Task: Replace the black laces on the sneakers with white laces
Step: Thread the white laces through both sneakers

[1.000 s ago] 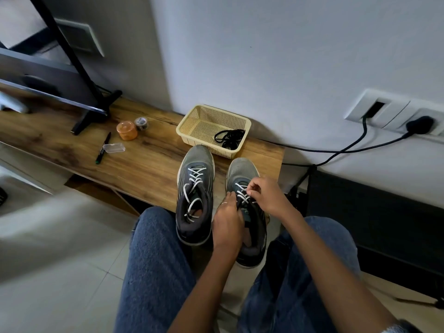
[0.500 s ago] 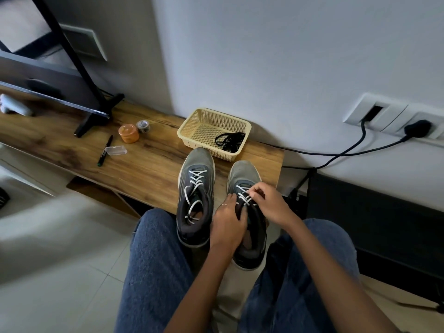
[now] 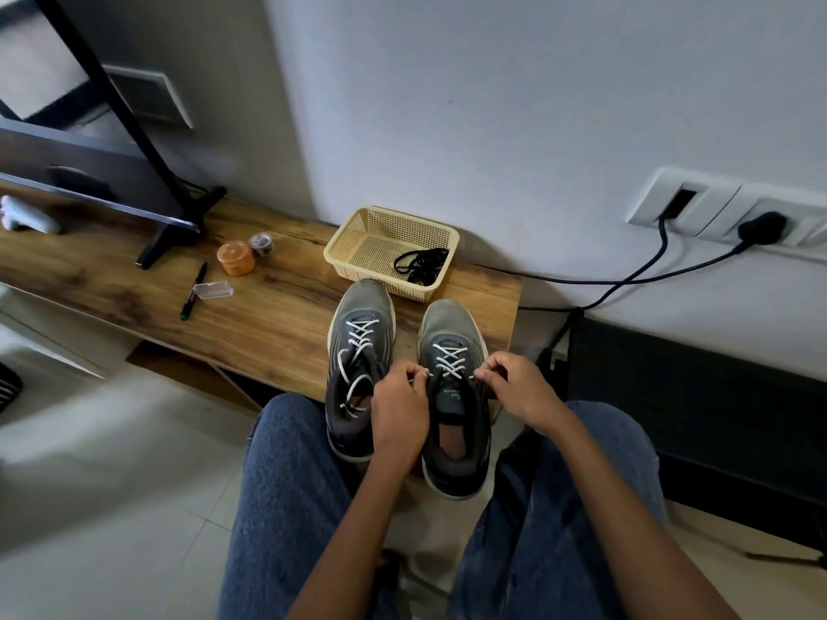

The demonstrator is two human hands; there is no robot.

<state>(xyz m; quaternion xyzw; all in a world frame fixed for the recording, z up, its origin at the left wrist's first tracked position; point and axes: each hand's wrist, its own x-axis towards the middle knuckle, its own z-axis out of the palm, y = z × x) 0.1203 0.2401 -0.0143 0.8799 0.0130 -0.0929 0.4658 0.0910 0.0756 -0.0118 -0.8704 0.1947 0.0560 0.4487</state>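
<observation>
hands (image 3: pixel 461 391) now apart, pulling white lace (image 3: pixel 449 361) ends

The person wears blue denim jeans (image 3: pixel 291 498), the fabric faintly mottled over both thighs. Both forearms are bare with no sleeves showing, and the left hand (image 3: pixel 399 413) and right hand (image 3: pixel 519 389) are ungloved.

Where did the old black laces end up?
The black laces lie bundled in the cream basket by the wall, on the wooden bench just beyond the toes of the two sneakers.
</observation>
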